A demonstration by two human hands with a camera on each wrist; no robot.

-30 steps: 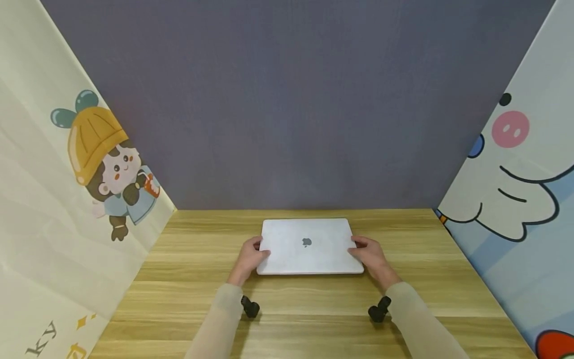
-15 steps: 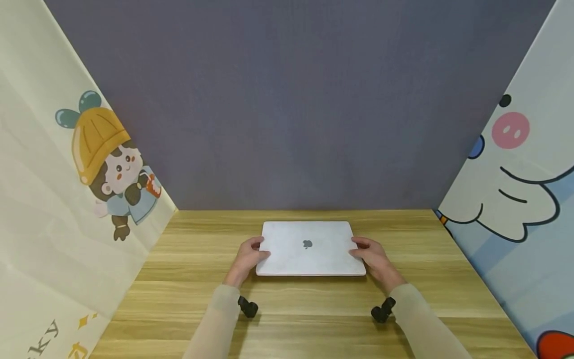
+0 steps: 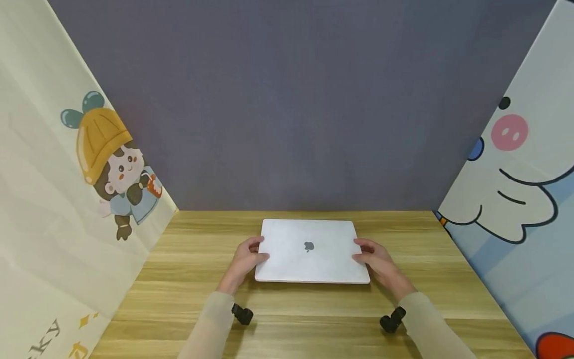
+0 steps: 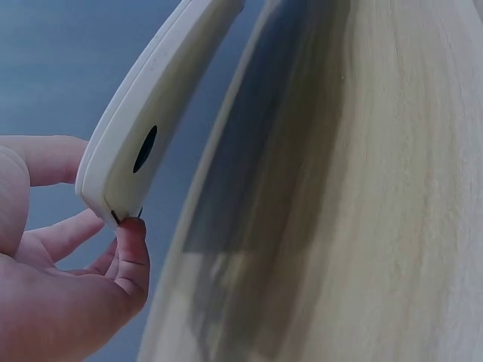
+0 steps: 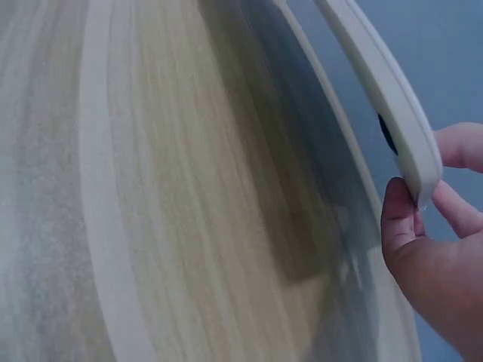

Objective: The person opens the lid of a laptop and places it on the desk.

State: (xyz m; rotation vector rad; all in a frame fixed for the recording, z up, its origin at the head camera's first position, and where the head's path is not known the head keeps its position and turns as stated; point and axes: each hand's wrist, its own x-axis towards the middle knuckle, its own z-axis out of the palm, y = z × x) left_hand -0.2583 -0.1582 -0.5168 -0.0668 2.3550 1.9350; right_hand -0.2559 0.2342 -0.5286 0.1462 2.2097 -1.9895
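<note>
A closed silver laptop (image 3: 332,267) with a dark apple logo on its lid spans the space between both hands in the head view. At its left side, my left hand (image 3: 244,258) pinches the edge, thumb on the lid and fingers beneath. My right hand (image 3: 380,264) grips the opposite edge the same way. Seen from the left wrist, the laptop's edge (image 4: 113,154) has a dark oval in its underside and stands apart from the tabletop, which bears its shadow. From the right wrist, the laptop's edge (image 5: 400,113) is likewise raised off the wood.
The wooden table (image 3: 309,324) runs back to a dark grey panel (image 3: 287,104). Cartoon-printed sheets flank it, a cream one (image 3: 40,199) on the left and a white and blue one (image 3: 502,204) on the right. Small black devices (image 3: 242,314) sit at both wrists.
The laptop has come slightly nearer to me and looks larger, its front edge lower in the head view. Both hands keep their hold, and the wrists have drawn a little apart and nearer.
</note>
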